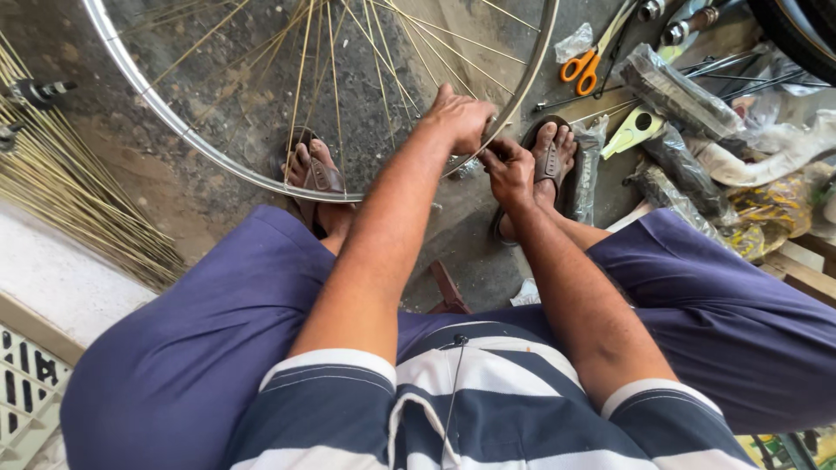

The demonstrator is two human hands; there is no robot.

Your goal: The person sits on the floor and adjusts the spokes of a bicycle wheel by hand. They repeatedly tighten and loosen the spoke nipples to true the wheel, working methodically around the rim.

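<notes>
Bicycle wheel rim (196,144), silver and laced with thin brass-coloured spokes (335,83), stands on the concrete floor (218,187) between the seated person's feet, its lower arc just in front of the sandalled left foot (315,174); the left hand (459,117) is curled over the rim's right side, fingers closed around the metal; the right hand (509,170) sits just below and beside it, fingers pinched together at the rim, perhaps on a small tool or spoke nipple, though the view is too cramped to tell what they grip; the right foot (550,157), also in a brown sandal, rests just beyond that hand. Purple trousers (174,365) and a navy-and-white striped shirt (470,409) fill the lower view; a bundle of loose spokes (61,200) lies fanned at the left, well apart from the hands; orange-handled scissors (585,63) lie at the upper right, near dark plastic-wrapped packets (675,91) and a pale yellow-green tool (634,130); a black tyre (797,35) shows in the top right corner.
</notes>
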